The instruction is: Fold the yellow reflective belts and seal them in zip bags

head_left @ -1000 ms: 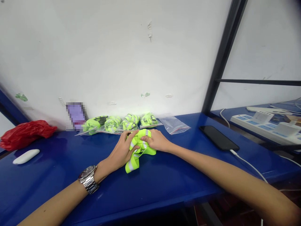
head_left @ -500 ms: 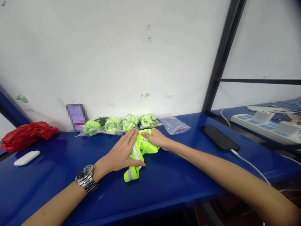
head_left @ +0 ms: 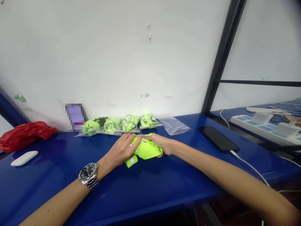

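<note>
A bunched neon-yellow reflective strap (head_left: 148,150) with silver stripes is gripped between both hands, low over the blue table (head_left: 150,188). My left hand (head_left: 123,147), with a metal watch (head_left: 88,174) on its wrist, closes over the bundle's left side. A short striped end (head_left: 131,160) sticks out below it. My right hand (head_left: 162,142) holds the right side, thumb on top and fingertips partly showing underneath. Behind the hands, several clear bags of similar neon-yellow straps (head_left: 129,122) lie in a row against the wall.
An empty clear zip bag (head_left: 174,125) lies right of the filled ones. Farther right are a black phone (head_left: 218,138) on a white cable and a power strip (head_left: 265,127). At left sit a red plastic bag (head_left: 27,135), a white oblong case (head_left: 24,158) and a blurred purple item (head_left: 76,116).
My left hand has gone from lying spread over the strap to closing around it. The dangling end is drawn up, and the bundle is more compact. My right hand keeps its hold.
</note>
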The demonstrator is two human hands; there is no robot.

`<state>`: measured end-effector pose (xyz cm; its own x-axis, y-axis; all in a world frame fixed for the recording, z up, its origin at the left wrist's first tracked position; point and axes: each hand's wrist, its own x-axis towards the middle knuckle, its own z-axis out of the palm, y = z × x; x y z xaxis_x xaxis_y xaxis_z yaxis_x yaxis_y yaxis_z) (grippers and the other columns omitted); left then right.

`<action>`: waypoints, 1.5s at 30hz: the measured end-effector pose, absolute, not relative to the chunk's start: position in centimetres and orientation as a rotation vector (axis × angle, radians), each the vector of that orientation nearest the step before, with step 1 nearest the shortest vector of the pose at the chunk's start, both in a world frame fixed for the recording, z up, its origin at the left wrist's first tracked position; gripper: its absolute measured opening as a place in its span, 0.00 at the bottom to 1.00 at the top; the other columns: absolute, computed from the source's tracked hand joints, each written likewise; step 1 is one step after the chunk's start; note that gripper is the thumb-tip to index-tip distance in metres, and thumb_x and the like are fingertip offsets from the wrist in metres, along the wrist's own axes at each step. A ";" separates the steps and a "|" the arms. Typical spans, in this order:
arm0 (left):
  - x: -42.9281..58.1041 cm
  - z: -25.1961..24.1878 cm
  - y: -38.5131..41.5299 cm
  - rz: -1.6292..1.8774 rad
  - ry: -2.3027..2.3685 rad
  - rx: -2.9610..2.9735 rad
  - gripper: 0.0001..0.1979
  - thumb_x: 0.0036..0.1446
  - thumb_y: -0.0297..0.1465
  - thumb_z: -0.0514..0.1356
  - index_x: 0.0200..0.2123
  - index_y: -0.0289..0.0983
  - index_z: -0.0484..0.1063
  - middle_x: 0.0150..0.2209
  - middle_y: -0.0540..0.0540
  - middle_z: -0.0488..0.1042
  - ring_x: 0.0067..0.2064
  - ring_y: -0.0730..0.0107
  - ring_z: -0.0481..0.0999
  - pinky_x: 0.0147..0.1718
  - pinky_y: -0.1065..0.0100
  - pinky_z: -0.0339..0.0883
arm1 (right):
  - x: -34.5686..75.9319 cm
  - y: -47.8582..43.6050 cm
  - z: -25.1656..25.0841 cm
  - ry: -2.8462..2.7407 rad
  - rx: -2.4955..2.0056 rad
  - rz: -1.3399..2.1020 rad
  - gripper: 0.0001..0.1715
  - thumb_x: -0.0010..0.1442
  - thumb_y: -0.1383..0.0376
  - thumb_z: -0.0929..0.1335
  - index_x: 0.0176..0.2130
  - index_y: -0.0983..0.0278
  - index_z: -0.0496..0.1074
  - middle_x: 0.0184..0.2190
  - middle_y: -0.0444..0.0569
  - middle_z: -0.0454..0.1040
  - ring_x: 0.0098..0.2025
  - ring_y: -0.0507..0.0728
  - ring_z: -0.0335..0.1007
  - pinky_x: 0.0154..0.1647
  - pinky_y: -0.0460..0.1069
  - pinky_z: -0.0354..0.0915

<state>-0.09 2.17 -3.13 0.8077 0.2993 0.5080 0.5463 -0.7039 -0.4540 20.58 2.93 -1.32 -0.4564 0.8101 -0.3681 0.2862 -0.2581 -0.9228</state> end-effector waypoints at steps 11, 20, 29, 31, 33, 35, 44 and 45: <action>-0.8 -1.6 2.5 -0.521 -0.958 -2.687 0.31 0.44 0.18 0.53 0.54 0.37 0.62 0.40 0.40 0.74 0.42 0.56 0.75 0.37 0.61 0.70 | 21.1 1.2 -1.9 -2.284 -0.943 0.289 0.57 0.42 0.39 0.73 0.63 0.57 0.55 0.60 0.59 0.58 0.54 0.67 0.66 0.51 0.60 0.63; -0.3 -1.9 2.1 -0.647 -0.943 -2.762 0.14 0.59 0.29 0.55 0.49 0.38 0.64 0.39 0.43 0.75 0.37 0.63 0.77 0.33 0.67 0.69 | 21.6 3.1 -2.4 -2.415 -0.949 0.152 0.11 0.50 0.63 0.70 0.34 0.65 0.68 0.27 0.45 0.71 0.27 0.53 0.64 0.28 0.47 0.57; 0.0 -2.6 1.4 -0.724 -0.776 -2.365 0.38 0.62 0.40 0.56 0.67 0.31 0.42 0.56 0.27 0.65 0.58 0.41 0.66 0.52 0.44 0.63 | 21.1 3.0 -2.2 -1.928 -0.931 1.152 0.14 0.52 0.56 0.70 0.30 0.65 0.68 0.18 0.39 0.65 0.13 0.47 0.58 0.10 0.43 0.54; 0.0 -2.4 1.2 -0.710 -0.718 -2.375 0.43 0.59 0.46 0.57 0.68 0.31 0.42 0.56 0.26 0.65 0.59 0.36 0.63 0.54 0.38 0.59 | 21.1 2.8 -2.1 -1.791 -0.896 1.313 0.18 0.50 0.55 0.72 0.33 0.66 0.70 0.20 0.40 0.68 0.13 0.47 0.59 0.08 0.42 0.53; -0.1 -2.1 1.1 -0.689 -0.668 -2.433 0.49 0.55 0.52 0.58 0.68 0.30 0.40 0.58 0.25 0.62 0.61 0.33 0.59 0.56 0.36 0.55 | 21.2 2.8 -1.9 -1.673 -0.887 1.431 0.21 0.49 0.54 0.74 0.36 0.66 0.71 0.21 0.42 0.70 0.13 0.48 0.61 0.06 0.41 0.52; -0.3 -1.9 1.2 -0.631 -0.652 -2.510 0.55 0.52 0.56 0.59 0.69 0.29 0.37 0.62 0.22 0.56 0.63 0.34 0.57 0.57 0.40 0.57 | 21.4 2.9 -1.8 -1.595 -0.884 1.512 0.23 0.48 0.55 0.75 0.37 0.67 0.71 0.21 0.43 0.72 0.13 0.48 0.62 0.05 0.40 0.50; -0.7 -1.6 2.4 -0.781 -0.455 -2.129 0.28 0.64 0.25 0.52 0.66 0.33 0.50 0.60 0.26 0.63 0.64 0.46 0.61 0.57 0.45 0.62 | 20.5 1.7 -1.4 -1.381 -0.863 1.850 0.17 0.50 0.59 0.73 0.36 0.65 0.69 0.18 0.41 0.71 0.12 0.49 0.63 0.04 0.40 0.50; -0.7 -1.6 2.3 -0.783 -0.427 -2.108 0.26 0.64 0.23 0.50 0.65 0.34 0.52 0.60 0.28 0.64 0.64 0.48 0.61 0.57 0.46 0.62 | 20.4 1.5 -1.5 -1.378 -0.912 1.867 0.16 0.51 0.59 0.72 0.37 0.66 0.69 0.19 0.42 0.72 0.12 0.50 0.64 0.04 0.40 0.50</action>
